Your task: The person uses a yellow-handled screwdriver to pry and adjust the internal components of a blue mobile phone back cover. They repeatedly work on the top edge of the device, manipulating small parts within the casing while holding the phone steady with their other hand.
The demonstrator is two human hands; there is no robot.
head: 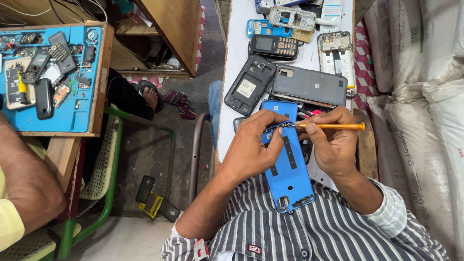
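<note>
The left hand (251,145) is closed narrowly around a small dark component (274,127), pinched between thumb and fingers at the centre of the frame. The right hand (331,142) is wrapped around an orange-handled screwdriver (333,126), held level, its metal tip meeting the dark component just above the blue phone back cover (287,169).

The blue cover lies inner face up, running from the centre of the frame down toward the person's striped shirt (309,232). It is bare except for a few dark strips and a small fitting near its lower end; no board or screen sits in it. Judged from this, the handset is already opened and separated, and work on the small part is in progress; whether a screw is going in or coming out cannot be told.

On the white bench (232,58) in the upper centre lie a dark grey phone body (309,86), a black back shell (249,87), a black keypad phone (274,47) and a stripped frame (336,58). None is reassembled, so joining of parts appears to remain.

At upper left, a blue tray (77,116) holds further handsets and parts. Another person's forearm (24,179) occupies the lower left, away from the work.
</note>
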